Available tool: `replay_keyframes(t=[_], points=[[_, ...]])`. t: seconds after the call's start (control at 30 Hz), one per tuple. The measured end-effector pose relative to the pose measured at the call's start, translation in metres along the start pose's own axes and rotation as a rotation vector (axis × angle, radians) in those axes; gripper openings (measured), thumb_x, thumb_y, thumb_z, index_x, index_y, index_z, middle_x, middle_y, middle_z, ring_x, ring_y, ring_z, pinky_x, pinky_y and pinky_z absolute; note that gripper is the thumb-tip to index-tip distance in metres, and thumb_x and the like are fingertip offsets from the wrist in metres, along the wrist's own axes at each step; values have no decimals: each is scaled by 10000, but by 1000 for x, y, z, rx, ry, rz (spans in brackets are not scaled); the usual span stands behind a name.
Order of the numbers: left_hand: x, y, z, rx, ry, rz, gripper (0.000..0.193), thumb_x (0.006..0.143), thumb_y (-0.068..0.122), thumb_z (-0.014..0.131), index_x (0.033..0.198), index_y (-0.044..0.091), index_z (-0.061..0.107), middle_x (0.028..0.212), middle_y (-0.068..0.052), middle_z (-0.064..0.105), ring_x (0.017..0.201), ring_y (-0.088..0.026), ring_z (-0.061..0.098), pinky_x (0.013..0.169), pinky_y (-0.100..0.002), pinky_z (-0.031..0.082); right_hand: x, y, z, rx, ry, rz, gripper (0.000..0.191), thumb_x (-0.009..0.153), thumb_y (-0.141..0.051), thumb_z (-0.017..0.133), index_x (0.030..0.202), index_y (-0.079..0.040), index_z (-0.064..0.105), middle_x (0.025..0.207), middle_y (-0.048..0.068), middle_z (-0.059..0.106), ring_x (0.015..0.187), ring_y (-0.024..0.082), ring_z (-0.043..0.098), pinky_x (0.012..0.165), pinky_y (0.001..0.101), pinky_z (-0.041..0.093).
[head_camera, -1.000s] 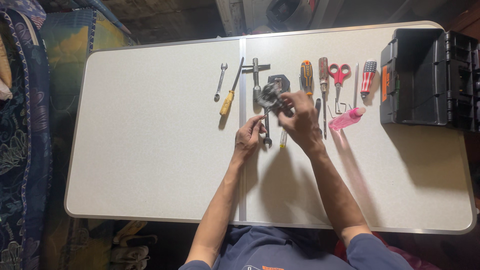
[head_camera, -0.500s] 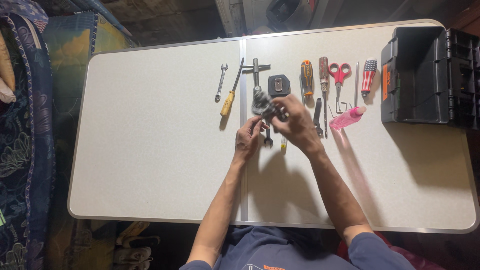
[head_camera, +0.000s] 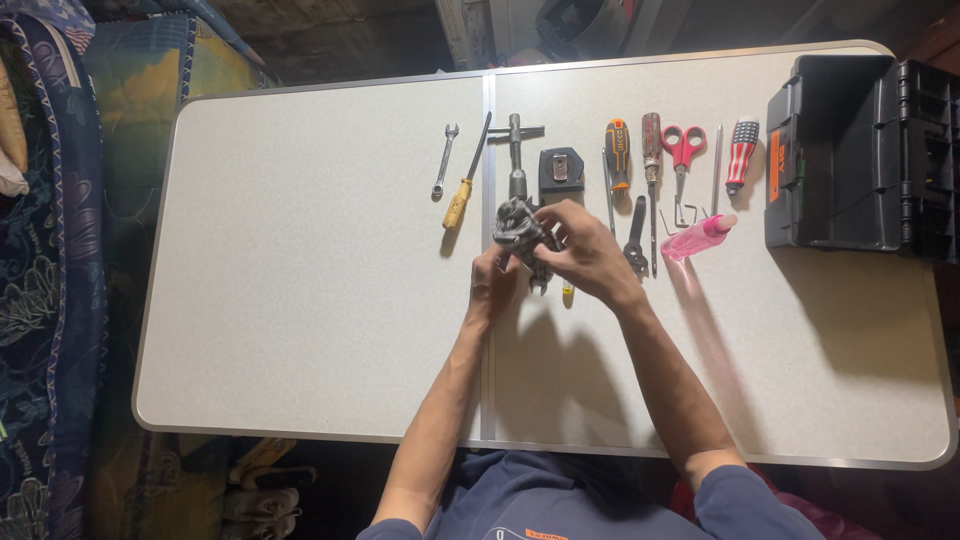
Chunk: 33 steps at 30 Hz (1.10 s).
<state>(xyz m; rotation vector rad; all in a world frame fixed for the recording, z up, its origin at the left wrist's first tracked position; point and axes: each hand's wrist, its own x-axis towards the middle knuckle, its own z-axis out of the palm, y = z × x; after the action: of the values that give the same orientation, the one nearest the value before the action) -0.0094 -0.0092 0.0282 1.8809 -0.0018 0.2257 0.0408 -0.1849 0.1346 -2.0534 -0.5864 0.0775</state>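
Grey metal tool (head_camera: 517, 228): lower part hidden by both hands – kind unclear.
Black toolbox (head_camera: 865, 150): cut off at right edge.

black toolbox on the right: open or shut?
Open. The black toolbox shows its dark inside, apparently empty, with the lid laid back flat toward the table edge.

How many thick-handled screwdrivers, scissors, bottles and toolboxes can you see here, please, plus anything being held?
Thick-handled screwdrivers: 4
Scissors: 1
Bottles: 1
Toolboxes: 1
Grey metal tool, held: 1
Total: 8
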Motion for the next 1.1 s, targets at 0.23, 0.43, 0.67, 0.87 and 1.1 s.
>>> replay_keyframes(t=[0.23, 0.43, 0.67, 0.87, 1.1], points=[[2, -2, 4, -193, -9, -37, 256, 1033, 120, 597, 1257, 18, 669, 1048, -96, 790, 946, -146, 743, 854, -283, 598, 2, 11, -6, -253, 264, 0, 338, 835, -178, 830, 1085, -13, 674, 1008, 115, 683, 840, 227, 705, 729, 356, 576], [-2, 0, 0, -198, -20, -55, 223, 1035, 92, 606, 1226, 6, 681, 1065, -122, 790, 1000, -154, 741, 877, -289, 587, 4, 9, -4, 106, -30, 182, 355, 793, -195, 813, 1054, -23, 645, 955, 104, 697, 774, 199, 697, 684, 345, 568], [0, 0, 3, -261, 8, -12, 238, 1033, 74, 603, 1246, -5, 673, 1096, -110, 776, 1025, -150, 743, 911, -284, 608, 3, 10, -13, -152, 137, 312, 354, 832, -198, 786, 1070, -2, 612, 930, 105, 690, 713, 196, 696, 643, 352, 563], [-3, -10, 0, -278, -7, -73, 194, 1024, 49, 645, 1202, -21, 682, 1040, -135, 789, 971, -176, 731, 859, -304, 587, 6, 14, -5, 50, -112, 246, 349, 783, -174, 805, 1007, 17, 618, 852, 139, 700, 747, 234, 706, 668, 366, 570], [-1, -14, -1, -446, 15, -79, 233, 1018, 19, 592, 1236, -18, 667, 1184, -131, 750, 1118, -178, 715, 1036, -323, 570, 5, 11, -7, -199, 177, 161, 344, 861, -227, 835, 1056, -1, 663, 949, 133, 705, 808, 215, 706, 694, 371, 563]])
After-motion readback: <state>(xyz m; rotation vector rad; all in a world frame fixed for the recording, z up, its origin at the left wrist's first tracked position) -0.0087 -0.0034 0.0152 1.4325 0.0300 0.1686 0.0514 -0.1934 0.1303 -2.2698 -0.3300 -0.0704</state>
